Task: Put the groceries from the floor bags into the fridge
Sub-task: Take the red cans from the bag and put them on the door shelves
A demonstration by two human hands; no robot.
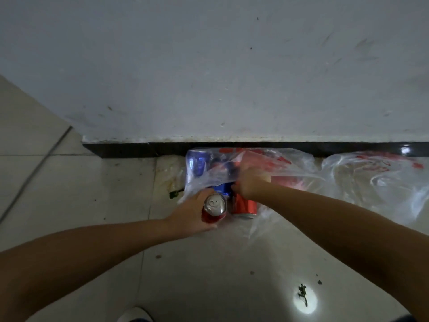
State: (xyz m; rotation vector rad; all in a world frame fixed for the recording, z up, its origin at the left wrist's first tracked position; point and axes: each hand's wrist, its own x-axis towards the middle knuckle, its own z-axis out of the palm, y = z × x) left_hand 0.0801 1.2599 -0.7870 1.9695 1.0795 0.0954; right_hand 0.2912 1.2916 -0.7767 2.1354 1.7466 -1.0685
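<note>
Within the left fingers (209,225), a glossy red metal can (214,209) shows a bare silvery lid. Thin, clear, crinkled plastic bag (290,163) drapes the right fingers (249,176). Floor tiles (81,194) look smooth, faintly glossy.

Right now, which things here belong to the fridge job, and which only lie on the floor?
Belong to the job:
- red can in the left hand
- second red can
- blue can inside the clear bag
- right hand reaching into that bag

Just lying about:
- green scrap
- leaf bits
- second plastic bag, contents unclear
</note>
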